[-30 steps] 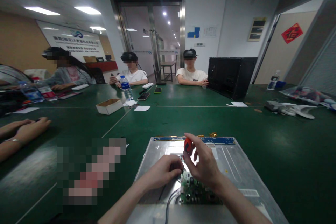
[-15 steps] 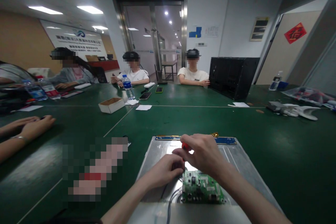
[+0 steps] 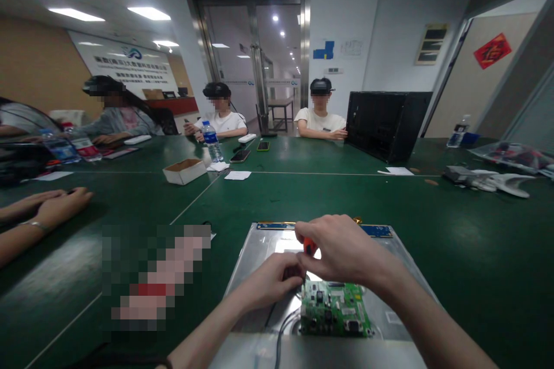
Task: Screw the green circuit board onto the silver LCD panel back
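Where the metal panel (image 3: 265,244) lies | green table (image 3: 255,199) | glass doors (image 3: 231,37) beyond

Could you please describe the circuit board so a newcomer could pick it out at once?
On the big green table, find the silvery metal panel nearest the camera. The circuit board sits on it, on the near side of the right hand, right of a grey cable. Unlike the narrow blue strip along the panel's far edge, it is bright green and blocky.
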Demonstrator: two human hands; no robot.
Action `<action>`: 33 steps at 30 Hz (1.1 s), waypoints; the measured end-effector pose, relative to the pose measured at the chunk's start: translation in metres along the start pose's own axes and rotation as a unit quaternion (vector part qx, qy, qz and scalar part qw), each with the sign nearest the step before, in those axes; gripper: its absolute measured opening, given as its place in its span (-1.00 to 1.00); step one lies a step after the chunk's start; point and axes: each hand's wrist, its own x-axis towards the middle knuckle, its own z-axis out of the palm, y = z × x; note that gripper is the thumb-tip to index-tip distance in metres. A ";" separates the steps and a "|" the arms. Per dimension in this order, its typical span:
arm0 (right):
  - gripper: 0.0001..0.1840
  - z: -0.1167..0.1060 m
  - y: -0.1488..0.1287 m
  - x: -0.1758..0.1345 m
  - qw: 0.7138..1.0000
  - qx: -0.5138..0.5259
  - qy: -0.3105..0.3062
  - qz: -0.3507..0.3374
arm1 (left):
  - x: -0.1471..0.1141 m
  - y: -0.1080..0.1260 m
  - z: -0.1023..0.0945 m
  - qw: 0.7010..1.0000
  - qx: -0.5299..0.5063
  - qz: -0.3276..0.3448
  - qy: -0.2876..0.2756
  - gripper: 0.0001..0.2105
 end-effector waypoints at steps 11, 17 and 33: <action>-0.89 -0.001 0.008 0.001 1.000 -0.017 0.002 0.019 | -0.002 0.003 -0.001 1.000 0.020 -0.009 0.007 -0.90; -0.71 -0.001 0.010 0.000 0.999 -0.023 0.008 0.033 | -0.004 0.012 -0.003 0.998 0.065 -0.027 0.000 -0.90; -0.65 0.000 0.005 0.001 0.999 -0.030 -0.012 0.007 | -0.004 0.006 -0.002 0.999 0.020 -0.025 0.002 -0.88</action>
